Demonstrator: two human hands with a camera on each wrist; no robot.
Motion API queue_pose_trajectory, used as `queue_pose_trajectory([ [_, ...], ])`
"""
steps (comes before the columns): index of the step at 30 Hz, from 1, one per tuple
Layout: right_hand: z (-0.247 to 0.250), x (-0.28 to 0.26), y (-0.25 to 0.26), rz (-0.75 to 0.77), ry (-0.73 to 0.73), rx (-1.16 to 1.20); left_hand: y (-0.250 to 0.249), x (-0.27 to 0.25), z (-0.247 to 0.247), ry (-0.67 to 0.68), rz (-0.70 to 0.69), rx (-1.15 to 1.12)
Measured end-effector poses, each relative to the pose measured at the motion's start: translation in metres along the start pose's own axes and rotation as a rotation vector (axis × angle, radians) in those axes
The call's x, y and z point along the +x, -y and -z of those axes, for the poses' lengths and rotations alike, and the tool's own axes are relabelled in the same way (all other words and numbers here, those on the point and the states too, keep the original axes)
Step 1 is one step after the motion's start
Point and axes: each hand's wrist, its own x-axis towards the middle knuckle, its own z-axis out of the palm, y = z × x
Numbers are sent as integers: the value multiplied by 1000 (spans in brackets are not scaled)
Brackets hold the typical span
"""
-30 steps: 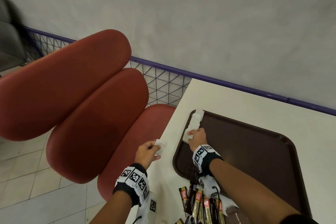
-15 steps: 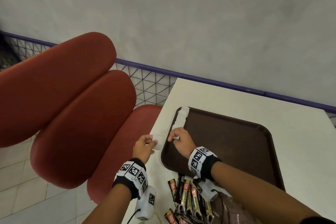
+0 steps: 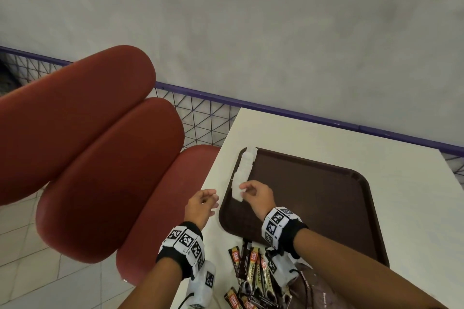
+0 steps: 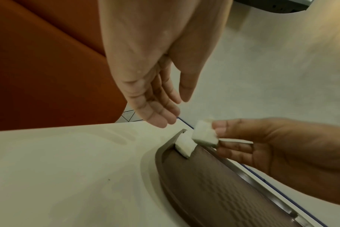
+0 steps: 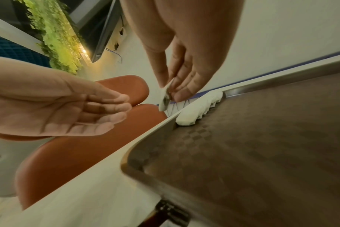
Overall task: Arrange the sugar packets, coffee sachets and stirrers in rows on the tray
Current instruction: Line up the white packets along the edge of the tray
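A brown tray (image 3: 313,198) lies on the white table (image 3: 326,138). A row of white sugar packets (image 3: 245,165) runs along the tray's left edge; the same row of sugar packets (image 5: 200,109) shows in the right wrist view. My right hand (image 3: 243,190) pinches one sugar packet (image 4: 205,135) between thumb and fingers, just above the near end of the row. My left hand (image 3: 213,202) hovers left of the tray over the table edge, fingers relaxed and empty. Several coffee sachets (image 3: 253,271) lie in a heap near the tray's near edge.
A red cushioned bench (image 3: 100,158) stands left of the table, below its edge. A purple rail with wire mesh (image 3: 206,120) runs behind the table along a grey wall. A brown bag (image 3: 321,291) lies by the sachets.
The packet that my left hand held has passed to my right hand. My left hand has opened and is empty. My right hand has lifted off the row.
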Motion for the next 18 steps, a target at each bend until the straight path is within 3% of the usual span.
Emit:
queue_pose_trajectory([
  [5,2,19,-6,-67,-66,-110,0,1,18,-61,20,-42],
  [13,-19,40,-13,-95,-26,-243,6,1,42,-88,37,-26],
  [18,-23,45,-20,-40,59,-475,10,1,52,-82,57,-8],
])
